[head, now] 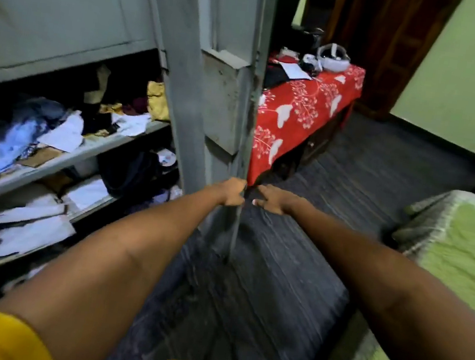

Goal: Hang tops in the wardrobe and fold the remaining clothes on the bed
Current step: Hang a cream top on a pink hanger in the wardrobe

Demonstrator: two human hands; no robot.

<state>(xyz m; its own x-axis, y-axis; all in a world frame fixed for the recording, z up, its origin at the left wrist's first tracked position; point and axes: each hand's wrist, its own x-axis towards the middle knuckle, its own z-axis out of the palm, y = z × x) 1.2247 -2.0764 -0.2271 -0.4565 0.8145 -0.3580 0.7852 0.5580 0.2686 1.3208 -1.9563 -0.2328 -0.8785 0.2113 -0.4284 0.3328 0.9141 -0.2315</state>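
Head view: both arms stretched out to frame centre. Left hand (233, 192) has its grip curled round the free edge of the grey wardrobe door (225, 102), low down on it. Right hand (276, 202) is released, fingers straight, just beside that edge on the far side; can't tell if it touches the metal.

Task items: loose clothes (38, 126) heaped on the wardrobe shelves (89, 146), left of frame, none on hangers that I can see. Bed (458, 263) with green cover at right edge; no garments visible on the part in frame. So my read is that the hanging and folding are not started, and this is door handling only.

Risks, as I judge them:
- Door edge looks chipped and thin; fingers wrapped round it could get nicked or pinched against the frame if it swings shut.
- Right fingers sit in the door's swing line.
- Shelf piles overhang the front lip; a knock from the door or an arm could spill them.

Room: dark floor (293, 277) between wardrobe and bed is a narrow lane. Bench with red patterned cloth (309, 104) stands right behind the door, upper centre, so it limits how far the door opens. Frame is motion-blurred low down.
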